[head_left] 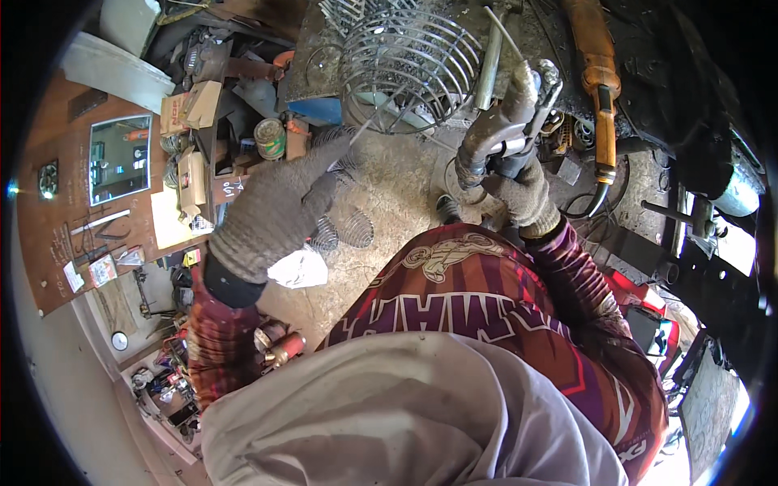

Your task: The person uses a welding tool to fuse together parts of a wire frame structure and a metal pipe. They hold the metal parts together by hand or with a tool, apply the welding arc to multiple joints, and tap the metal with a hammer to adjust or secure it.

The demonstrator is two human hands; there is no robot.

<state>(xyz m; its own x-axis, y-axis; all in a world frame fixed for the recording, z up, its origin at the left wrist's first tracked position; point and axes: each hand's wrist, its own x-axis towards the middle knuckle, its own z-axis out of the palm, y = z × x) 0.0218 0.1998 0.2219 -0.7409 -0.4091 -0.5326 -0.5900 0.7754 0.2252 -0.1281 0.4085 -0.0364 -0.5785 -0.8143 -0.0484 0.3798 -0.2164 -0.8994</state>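
Observation:
My left hand (279, 212), in a grey knitted glove, reaches forward with its fingers closed on a thin metal rod (363, 133). The rod's tip comes close to the near edge of a round wire cage (409, 71) made of ringed metal rods, at the bench's edge. My right hand (523, 196), in a matching glove, is closed around the handle of a welding electrode holder (501, 125) with dark, worn wrapping. From its top a thin electrode (504, 32) slants up and to the left, apart from the cage.
An orange-brown power tool (596, 73) lies on the dark bench at the right. Round wire grilles (356, 228) are on the floor below the cage. Cardboard boxes (192, 180) and a tin (270, 138) stand at the left, beside a brown board (57, 235). Cables loop at the right.

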